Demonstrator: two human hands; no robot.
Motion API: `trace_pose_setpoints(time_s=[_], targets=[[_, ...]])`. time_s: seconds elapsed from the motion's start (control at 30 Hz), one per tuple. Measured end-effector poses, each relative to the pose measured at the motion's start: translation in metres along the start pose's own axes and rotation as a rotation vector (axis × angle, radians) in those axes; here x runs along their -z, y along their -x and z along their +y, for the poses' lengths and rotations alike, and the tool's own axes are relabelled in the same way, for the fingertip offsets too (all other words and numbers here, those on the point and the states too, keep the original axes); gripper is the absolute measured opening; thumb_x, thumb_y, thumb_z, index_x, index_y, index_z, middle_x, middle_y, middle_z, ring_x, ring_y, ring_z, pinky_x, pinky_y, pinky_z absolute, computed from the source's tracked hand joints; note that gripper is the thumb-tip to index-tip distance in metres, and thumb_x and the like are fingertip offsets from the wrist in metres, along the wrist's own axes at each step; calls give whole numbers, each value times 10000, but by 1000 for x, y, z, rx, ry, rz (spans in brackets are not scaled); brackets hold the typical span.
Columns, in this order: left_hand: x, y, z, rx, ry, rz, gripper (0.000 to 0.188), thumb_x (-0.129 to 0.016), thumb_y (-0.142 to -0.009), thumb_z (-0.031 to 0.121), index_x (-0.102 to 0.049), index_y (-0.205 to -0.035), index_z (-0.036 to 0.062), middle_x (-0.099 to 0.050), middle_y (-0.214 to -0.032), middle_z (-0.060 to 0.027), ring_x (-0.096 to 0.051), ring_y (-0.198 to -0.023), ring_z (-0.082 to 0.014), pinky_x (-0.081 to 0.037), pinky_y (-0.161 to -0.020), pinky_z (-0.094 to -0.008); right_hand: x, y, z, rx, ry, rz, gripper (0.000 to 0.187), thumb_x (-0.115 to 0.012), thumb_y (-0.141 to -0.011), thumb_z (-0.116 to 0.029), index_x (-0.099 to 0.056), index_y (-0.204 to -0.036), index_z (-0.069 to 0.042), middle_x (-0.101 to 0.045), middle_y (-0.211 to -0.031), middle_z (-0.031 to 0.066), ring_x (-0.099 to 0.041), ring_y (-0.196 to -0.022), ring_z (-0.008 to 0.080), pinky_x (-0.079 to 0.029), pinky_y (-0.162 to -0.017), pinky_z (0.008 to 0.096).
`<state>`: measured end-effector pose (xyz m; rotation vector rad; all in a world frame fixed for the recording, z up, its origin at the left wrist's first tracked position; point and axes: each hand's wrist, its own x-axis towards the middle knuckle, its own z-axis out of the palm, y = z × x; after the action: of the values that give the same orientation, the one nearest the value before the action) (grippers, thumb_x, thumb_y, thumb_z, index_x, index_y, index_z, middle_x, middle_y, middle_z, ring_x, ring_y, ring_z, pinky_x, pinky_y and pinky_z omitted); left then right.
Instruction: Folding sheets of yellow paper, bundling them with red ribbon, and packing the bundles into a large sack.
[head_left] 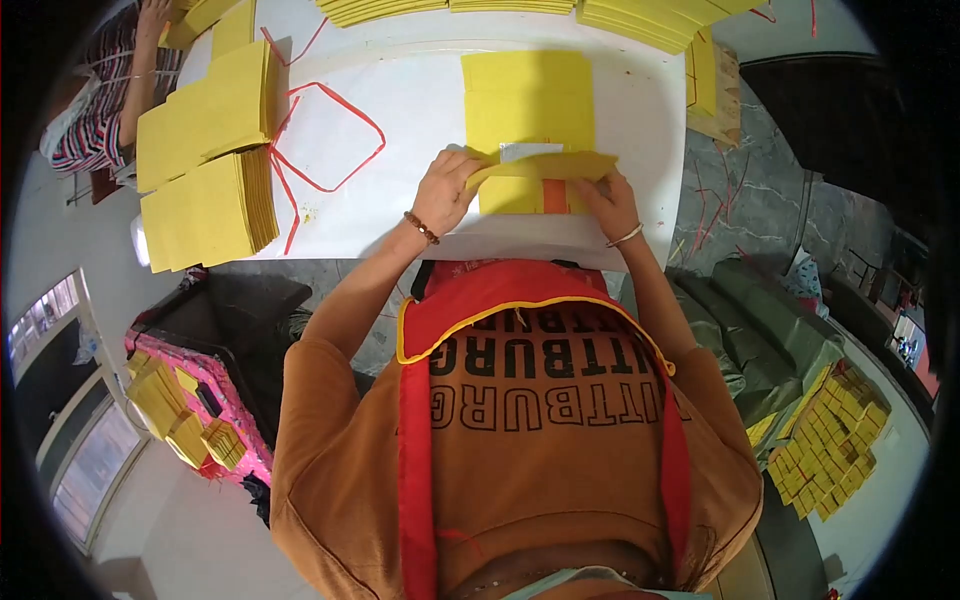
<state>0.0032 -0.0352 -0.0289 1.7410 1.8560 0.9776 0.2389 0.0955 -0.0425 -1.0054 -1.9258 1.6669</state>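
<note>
At the near side of the table [425, 95], we have a yellow flap [545, 167] raised between our two hands, above the lower part of a yellow sheet [530, 108]. Our left hand [448, 188] pinches the flap's left end; our right hand [610, 208] grasps the right end, its fingertips partly hidden, so we cannot tell how firmly they press. Neither hand is nearer: both touch the flap, whose long axis runs crosswise from one to the other, the right end tipped a little farther from us. The sheet lies flat beneath, its own long axis running away from us; whether flap and sheet are one piece, we cannot tell.

The yellow stuff looks matt and stiff, like thick paper or card, and the flap bows gently along its length. Just beyond it shows a pale, oblong patch [530, 151]; on our side, a smooth orange strip [556, 197] lies upright on the yellow. Left of our hands, a thin, flat red ribbon [372, 128] makes a crooked loop on the white tabletop. Farther left stand square-cornered yellow stacks [205, 212], their layered edges ribbed like closed pages.
</note>
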Motion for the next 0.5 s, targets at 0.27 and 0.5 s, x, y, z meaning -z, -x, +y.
trace_pose_setpoints(time_s=[0.27,0.5], targets=[[-12,-23,-8,426,11,-10,182,-564,-812,186,-576,-905,30,-585,-727,-161,-547,-703,-339,-445,-629,-422,-17,-24,-21,-100,232,297,550,-644,-781,-184,-405,-1263,-69,-623,-743,90,-599,-650,186,-461,-609,288],[-12,-26,-21,543,292,-75,241,-591,-784,241,-571,-944,62,-597,-695,-155,-579,-643,-317,-440,-575,-408,-16,-26,-13,-124,355,238,513,-650,-761,-184,-478,-1242,-141,-610,-733,92,-583,-622,181,-455,-586,294]])
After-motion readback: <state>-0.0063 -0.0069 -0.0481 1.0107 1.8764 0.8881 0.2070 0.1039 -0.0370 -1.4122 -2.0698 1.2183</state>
